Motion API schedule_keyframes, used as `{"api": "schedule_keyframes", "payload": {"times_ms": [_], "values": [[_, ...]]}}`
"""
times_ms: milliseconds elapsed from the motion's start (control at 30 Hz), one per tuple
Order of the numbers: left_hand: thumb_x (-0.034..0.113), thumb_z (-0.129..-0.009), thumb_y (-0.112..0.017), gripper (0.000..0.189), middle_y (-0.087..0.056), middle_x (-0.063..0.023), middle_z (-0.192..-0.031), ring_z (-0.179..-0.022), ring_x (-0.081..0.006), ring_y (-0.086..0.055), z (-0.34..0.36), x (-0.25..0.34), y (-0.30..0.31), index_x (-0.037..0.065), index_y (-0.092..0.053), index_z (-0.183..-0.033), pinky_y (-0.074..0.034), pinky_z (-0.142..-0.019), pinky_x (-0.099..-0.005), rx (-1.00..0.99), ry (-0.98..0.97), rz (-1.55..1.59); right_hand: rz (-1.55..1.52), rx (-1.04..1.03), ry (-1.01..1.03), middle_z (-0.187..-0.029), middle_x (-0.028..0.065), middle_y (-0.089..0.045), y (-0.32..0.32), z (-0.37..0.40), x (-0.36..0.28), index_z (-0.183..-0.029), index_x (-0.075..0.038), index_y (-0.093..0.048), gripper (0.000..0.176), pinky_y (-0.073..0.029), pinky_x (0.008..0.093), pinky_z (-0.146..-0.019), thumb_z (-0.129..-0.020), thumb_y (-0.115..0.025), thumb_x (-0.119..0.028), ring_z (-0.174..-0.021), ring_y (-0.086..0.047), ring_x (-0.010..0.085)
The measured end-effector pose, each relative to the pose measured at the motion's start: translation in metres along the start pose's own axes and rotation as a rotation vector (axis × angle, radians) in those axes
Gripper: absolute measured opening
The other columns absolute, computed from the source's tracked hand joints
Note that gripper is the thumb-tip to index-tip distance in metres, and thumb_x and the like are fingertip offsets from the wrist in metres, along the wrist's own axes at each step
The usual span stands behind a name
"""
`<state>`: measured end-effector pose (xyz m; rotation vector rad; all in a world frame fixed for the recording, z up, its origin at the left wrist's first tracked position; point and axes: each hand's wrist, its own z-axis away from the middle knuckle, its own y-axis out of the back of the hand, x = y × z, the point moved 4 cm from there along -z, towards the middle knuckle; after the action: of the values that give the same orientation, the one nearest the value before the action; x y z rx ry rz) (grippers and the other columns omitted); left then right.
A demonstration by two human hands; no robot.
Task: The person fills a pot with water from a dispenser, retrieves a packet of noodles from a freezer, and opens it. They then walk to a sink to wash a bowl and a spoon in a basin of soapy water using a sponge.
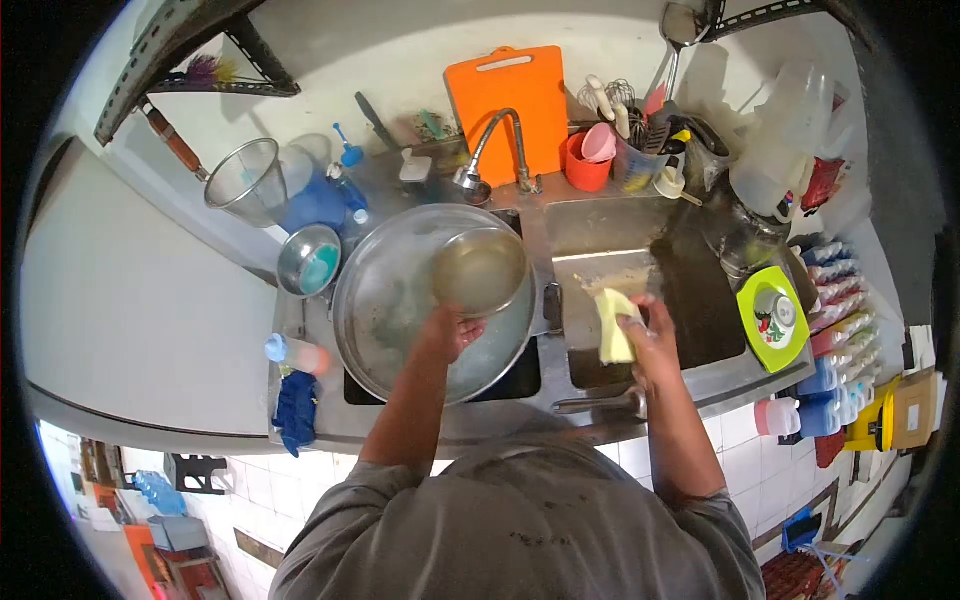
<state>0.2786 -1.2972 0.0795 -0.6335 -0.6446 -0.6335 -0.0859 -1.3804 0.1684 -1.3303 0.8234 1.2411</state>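
My left hand (pixel 455 332) is closed on the near edge of a round metal bowl (pixel 480 268), its fingers partly hidden by the bowl and wrist. The bowl is held over a wide metal basin (pixel 348 330) that spans the left sink. In my right hand (pixel 652 338) is a pale yellow sponge (pixel 614 326), gripped between thumb and fingers above the right sink (pixel 600 228). Just below that hand, a metal handle (pixel 600 404) lies across the sink's front edge. The faucet (pixel 505 125) arches behind the basin.
An orange cutting board (pixel 540 100) leans on the back wall. Red cup (pixel 587 172) and utensil holder (pixel 638 165) stand behind the right sink. A green dish (pixel 757 350) sits on the right, a small metal bowl (pixel 296 250) and bottle (pixel 298 353) on the left.
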Motion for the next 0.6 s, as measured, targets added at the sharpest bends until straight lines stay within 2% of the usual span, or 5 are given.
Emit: {"api": "schedule_keyframes", "payload": {"times_ms": [167,267,400,433,600], "values": [[0.024,-0.102,-0.052,0.038,-0.068,-0.0185,-0.115,-0.095,-0.0324,-0.069,0.033,-0.038,-0.081,0.0,-0.053,-0.13,-0.059,-0.085,-0.0451,-0.15,0.057,-0.092,0.593,-0.065,0.695,-0.122,0.0164,-0.061,-0.055,-0.04,-0.065,-0.13,-0.002,-0.057,0.06,-0.047,0.0416,-0.105,-0.078,-0.086,-0.013,-0.12,-0.059,0.0295],[0.017,-0.101,-0.05,0.032,-0.069,-0.0204,-0.112,-0.096,-0.0323,-0.07,0.06,-0.063,-0.137,-0.001,-0.055,-0.126,-0.061,-0.085,-0.0429,-0.319,0.044,-0.093,0.874,0.013,0.44,-0.126,0.0283,-0.06,-0.1,-0.079,-0.037,-0.126,0.003,-0.057,0.058,-0.043,0.0515,-0.109,-0.078,-0.082,-0.015,-0.123,-0.056,0.0457],[0.02,-0.104,-0.05,0.031,-0.071,-0.0157,-0.11,-0.093,-0.0294,-0.074,0.064,-0.082,-0.179,0.0,-0.056,-0.127,-0.064,-0.079,-0.0393,-0.289,0.088,-0.077,0.966,-0.282,0.254,-0.142,0.0332,-0.052,-0.095,-0.107,0.024,-0.138,0.007,-0.053,0.069,-0.039,0.0538,-0.113,-0.095,-0.064,-0.047,-0.136,-0.044,0.0532],[0.022,-0.105,-0.051,0.032,-0.072,-0.0151,-0.11,-0.093,-0.0292,-0.074,0.065,-0.08,-0.186,0.001,-0.055,-0.129,-0.064,-0.077,-0.0389,-0.334,0.041,-0.098,1.104,-0.585,0.056,-0.15,0.0316,-0.047,-0.091,-0.109,0.023,-0.146,0.005,-0.051,0.076,-0.039,0.0501,-0.116,-0.096,-0.061,-0.052,-0.141,-0.042,0.0511],[0.027,-0.106,-0.055,0.036,-0.072,-0.0148,-0.112,-0.091,-0.0286,-0.075,0.065,-0.085,-0.205,0.007,-0.052,-0.136,-0.065,-0.073,-0.0399,-0.306,-0.06,-0.191,1.635,-0.509,0.111,-0.147,0.0327,-0.05,-0.06,-0.065,-0.032,-0.147,-0.001,-0.05,0.065,-0.041,0.0524,-0.113,-0.098,-0.06,-0.042,-0.125,-0.057,0.0532]]}}
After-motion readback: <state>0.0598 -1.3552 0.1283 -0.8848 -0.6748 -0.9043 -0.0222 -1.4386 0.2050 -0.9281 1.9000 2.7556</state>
